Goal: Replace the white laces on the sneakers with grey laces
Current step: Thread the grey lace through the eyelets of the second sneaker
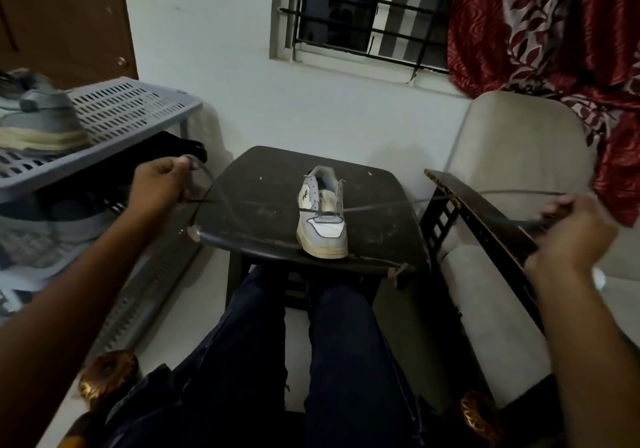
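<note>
I see the sneaker standing on the dark stool, its toe right at the near edge, bare seat open on both sides of it. A grey lace runs through its lowest eyelets and out past both stool edges. My left hand pinches one end, my right hand grips the other over the sofa. The side logo is too small to read.

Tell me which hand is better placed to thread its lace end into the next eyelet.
Probably the left hand: it pinches its lace end nearer the sneaker, over the table edge. The right hand grips its end farther out, past the sofa armrest.
</note>
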Available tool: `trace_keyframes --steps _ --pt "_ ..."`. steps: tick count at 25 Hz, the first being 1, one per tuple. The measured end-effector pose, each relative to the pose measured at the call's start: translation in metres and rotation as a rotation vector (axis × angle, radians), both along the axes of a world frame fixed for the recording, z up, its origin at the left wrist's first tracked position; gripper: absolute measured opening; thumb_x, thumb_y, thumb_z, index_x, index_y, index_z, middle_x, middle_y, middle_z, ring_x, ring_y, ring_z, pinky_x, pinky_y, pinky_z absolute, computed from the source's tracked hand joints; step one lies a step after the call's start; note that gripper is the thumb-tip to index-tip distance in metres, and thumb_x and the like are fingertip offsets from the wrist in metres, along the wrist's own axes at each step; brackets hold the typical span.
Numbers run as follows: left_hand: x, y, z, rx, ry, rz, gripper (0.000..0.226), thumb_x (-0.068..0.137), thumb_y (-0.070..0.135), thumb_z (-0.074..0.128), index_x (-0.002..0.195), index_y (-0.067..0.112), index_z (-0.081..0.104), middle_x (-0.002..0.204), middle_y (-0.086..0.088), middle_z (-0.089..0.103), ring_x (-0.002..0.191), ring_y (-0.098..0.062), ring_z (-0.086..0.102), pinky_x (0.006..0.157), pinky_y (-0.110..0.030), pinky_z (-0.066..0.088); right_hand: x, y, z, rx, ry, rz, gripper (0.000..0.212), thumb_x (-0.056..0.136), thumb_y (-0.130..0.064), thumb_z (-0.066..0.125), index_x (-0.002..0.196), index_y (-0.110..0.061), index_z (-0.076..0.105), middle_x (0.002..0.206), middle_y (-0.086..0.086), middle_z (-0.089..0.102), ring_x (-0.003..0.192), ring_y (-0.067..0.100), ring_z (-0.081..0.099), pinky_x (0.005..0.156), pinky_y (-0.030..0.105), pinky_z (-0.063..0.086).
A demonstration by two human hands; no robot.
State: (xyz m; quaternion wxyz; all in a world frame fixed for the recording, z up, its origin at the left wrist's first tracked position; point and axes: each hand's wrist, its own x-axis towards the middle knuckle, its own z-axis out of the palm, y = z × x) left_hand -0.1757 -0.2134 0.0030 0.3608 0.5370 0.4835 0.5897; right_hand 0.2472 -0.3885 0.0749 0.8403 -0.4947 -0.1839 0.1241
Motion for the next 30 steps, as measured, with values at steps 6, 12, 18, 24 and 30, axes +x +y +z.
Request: trace_keyframes --steps 6,12,18,24,30 --pt "0.045 -0.057 0.061 0.154 0.125 -0.229 0.027 0.103 0.020 0.047 0.083 0.017 0.066 0.056 -0.002 0.047 0.053 -0.012 0.046 0.047 -0.013 0.043 -0.073 -0.017 0.021 -0.602 -0.583 0.359 0.032 0.092 -0.021 0.050 0.067 -0.021 0.070 0.041 -0.011 0.041 0.035 0.005 0.034 0.037 0.017 0.026" --pt "0.070 -0.141 0.145 0.337 0.121 -0.434 0.027 0.103 0.021 0.047 0.090 0.011 0.069 0.059 -0.004 0.047 0.061 -0.022 0.047 0.061 -0.024 0.049 -0.138 -0.063 0.074 -0.655 -1.007 0.306 0.026 0.099 -0.026 0.044 0.116 -0.023 0.062 0.096 0.002 0.065 0.082 0.017 0.063 0.073 0.031 0.050" --pt "0.075 -0.179 0.200 0.486 0.206 -0.519 0.029 0.103 0.019 0.045 0.091 0.008 0.069 0.056 -0.001 0.050 0.055 -0.015 0.050 0.068 -0.034 0.050 -0.156 -0.103 0.137 -0.304 -0.943 0.451 0.024 0.096 -0.013 0.045 0.088 -0.022 0.065 0.060 -0.005 0.059 0.050 0.009 0.048 0.049 0.025 0.038" --pt "0.077 -0.201 0.217 0.579 0.276 -0.533 0.029 0.104 0.018 0.044 0.090 0.016 0.070 0.057 0.004 0.055 0.056 -0.014 0.055 0.063 -0.026 0.053 -0.167 -0.127 0.158 -0.103 -0.796 0.836 0.035 0.091 0.014 0.038 0.107 -0.001 0.066 0.088 0.016 0.070 0.076 0.022 0.070 0.070 0.025 0.058" --pt "0.074 -0.208 0.225 0.633 0.224 -0.496 0.022 0.102 0.013 0.048 0.102 0.015 0.069 0.063 0.002 0.059 0.053 -0.008 0.053 0.053 -0.020 0.046 -0.168 -0.123 0.156 -0.078 -0.871 0.717 0.018 0.097 -0.007 0.052 0.096 -0.010 0.070 0.077 0.005 0.070 0.069 0.013 0.069 0.066 0.024 0.058"
